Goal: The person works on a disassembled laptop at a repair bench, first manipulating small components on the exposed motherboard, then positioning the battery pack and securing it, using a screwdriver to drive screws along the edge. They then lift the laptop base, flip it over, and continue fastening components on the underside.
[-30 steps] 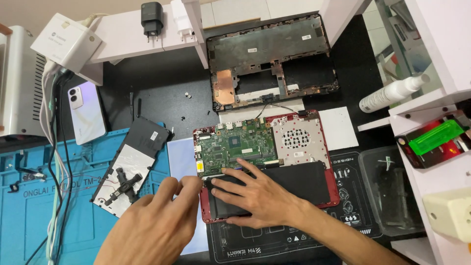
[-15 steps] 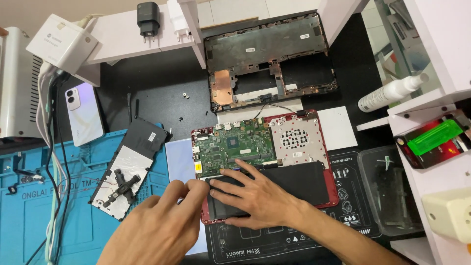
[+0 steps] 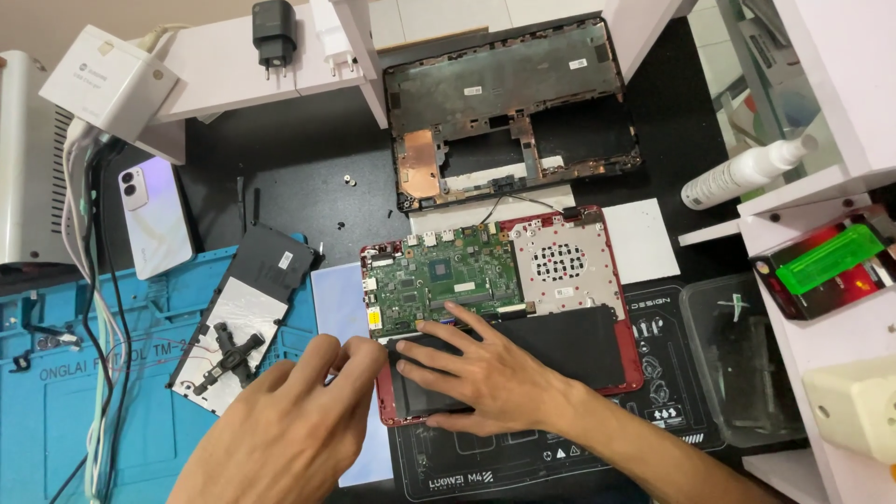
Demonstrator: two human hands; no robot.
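An opened red laptop base (image 3: 635,373) lies in the middle, with a green motherboard (image 3: 439,280), a silver perforated plate (image 3: 560,266) and a black battery (image 3: 569,341) inside it. My right hand (image 3: 485,378) lies flat on the left half of the battery with its fingers spread. My left hand (image 3: 289,434) comes in from the lower left. Its bent fingertips touch the battery's upper left corner at the laptop's edge. Whether they pinch anything is hidden.
A black laptop bottom cover (image 3: 513,112) lies behind. A blue mat (image 3: 56,401) at left carries a black and silver panel (image 3: 243,317). A white phone (image 3: 154,219) and cables (image 3: 93,308) lie far left. A spray bottle (image 3: 747,173), white shelves (image 3: 840,308) and a clear tray (image 3: 737,355) stand right.
Both hands stay on the battery area. My left fingers have curled slightly closer to the battery's corner.
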